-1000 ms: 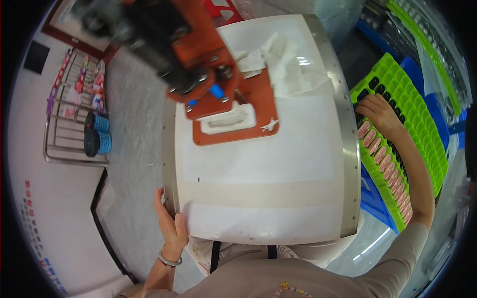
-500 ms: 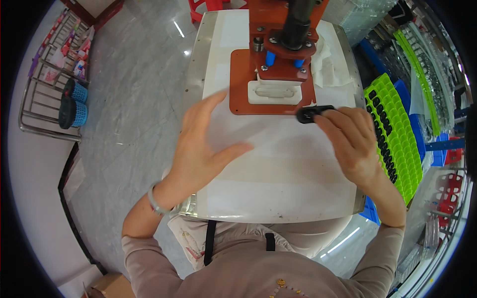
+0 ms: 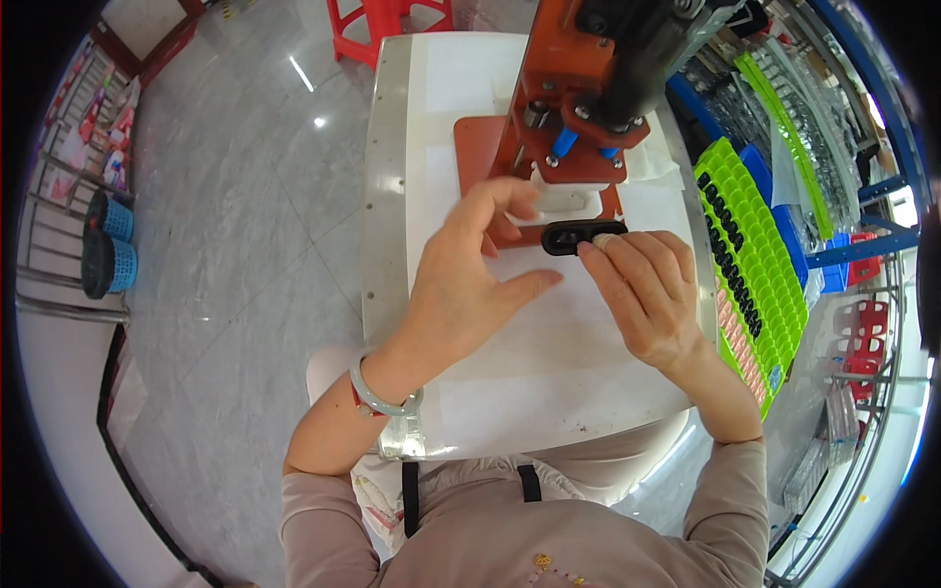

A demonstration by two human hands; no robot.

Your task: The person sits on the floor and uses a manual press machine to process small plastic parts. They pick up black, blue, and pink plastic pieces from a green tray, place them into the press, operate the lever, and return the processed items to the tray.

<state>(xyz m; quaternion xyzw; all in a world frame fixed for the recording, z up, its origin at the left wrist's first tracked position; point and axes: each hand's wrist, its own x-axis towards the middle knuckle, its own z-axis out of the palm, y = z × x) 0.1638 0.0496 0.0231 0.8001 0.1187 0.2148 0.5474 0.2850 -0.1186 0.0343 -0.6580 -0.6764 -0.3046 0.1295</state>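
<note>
My right hand (image 3: 647, 294) pinches a small black oval part (image 3: 564, 238) by its right end, over the white tabletop just in front of the press. The part has a raised rim and a hollow middle. My left hand (image 3: 470, 265) is open, thumb and fingers spread, near the part's left end but apart from it. Behind them stands an orange-brown press (image 3: 578, 147) with a dark cylinder and blue posts. Under its head a white block (image 3: 570, 204) with a shallow recess sits on the orange base plate (image 3: 475, 147), partly hidden by my left fingers.
A bright green tray (image 3: 774, 284) to the right holds rows of black parts and some pink ones. A white cloth (image 3: 652, 162) lies beside the press. A red stool (image 3: 368, 29) stands beyond the table, and blue baskets (image 3: 120, 265) hang at the far left.
My left hand has moved right and toward the black part. My right hand has shifted left with the part, which now lies more level in front of the press. The view has turned somewhat.
</note>
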